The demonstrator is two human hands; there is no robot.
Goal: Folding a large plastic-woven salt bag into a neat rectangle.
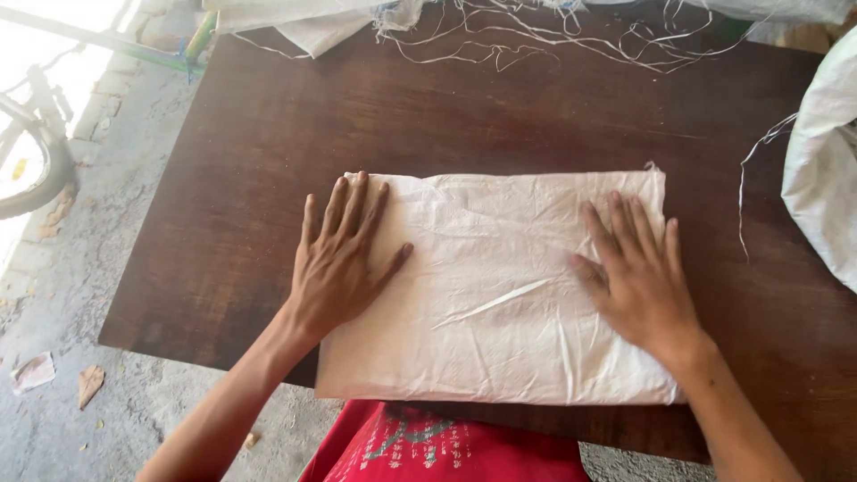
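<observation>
Both my hands lie flat and open, palms down, on a folded white sack (500,295) that sits on the desk (223,178) right in front of me. My left hand (337,263) presses its left edge, fingers spread and pointing away from me, the thumb angled out across the cloth. My right hand (638,281) rests on its right part, fingers together and pointing toward the far corner. The sack spans the space between my hands, and its near edge hangs slightly over the desk's rim. Beyond my fingertips loose white threads (553,36) trail over the far end of the desk. Right of my right hand a bulging white bag (826,170) stands well apart.
</observation>
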